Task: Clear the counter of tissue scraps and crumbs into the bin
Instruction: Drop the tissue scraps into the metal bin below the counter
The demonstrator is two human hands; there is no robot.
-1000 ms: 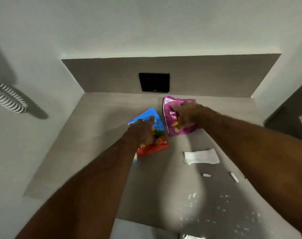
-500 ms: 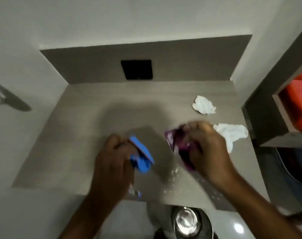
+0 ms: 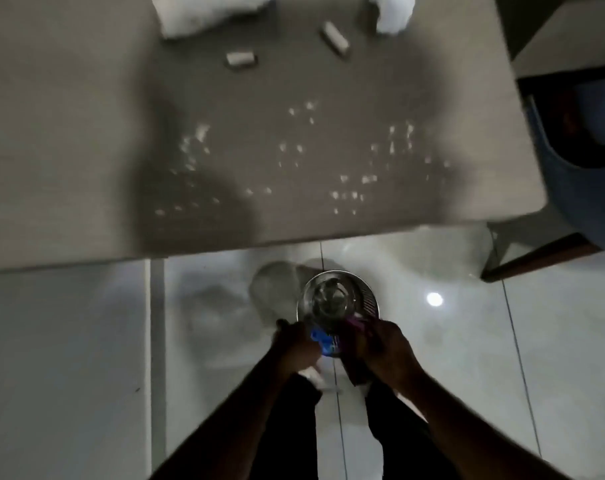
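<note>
A round metal bin (image 3: 337, 296) stands on the floor below the counter's front edge. My left hand (image 3: 296, 344) is closed on a blue wrapper (image 3: 322, 341) at the bin's near rim. My right hand (image 3: 386, 346) grips a purple wrapper (image 3: 358, 322) just beside it, over the rim. On the grey counter (image 3: 69, 150) lie scattered white crumbs (image 3: 349, 178), two small white scraps (image 3: 240, 59) (image 3: 335, 38), a folded tissue (image 3: 204, 12) and a crumpled tissue (image 3: 393, 12) at the top edge.
Glossy white floor tiles (image 3: 86, 358) surround the bin. A dark shelf unit (image 3: 553, 29) stands right of the counter, with a blue-rimmed container (image 3: 571, 150) below it. My dark trouser legs (image 3: 294, 427) show at the bottom.
My view has tipped down from the counter to the floor. Both hands carried the blue and purple wrappers off the counter down to the bin's rim.
</note>
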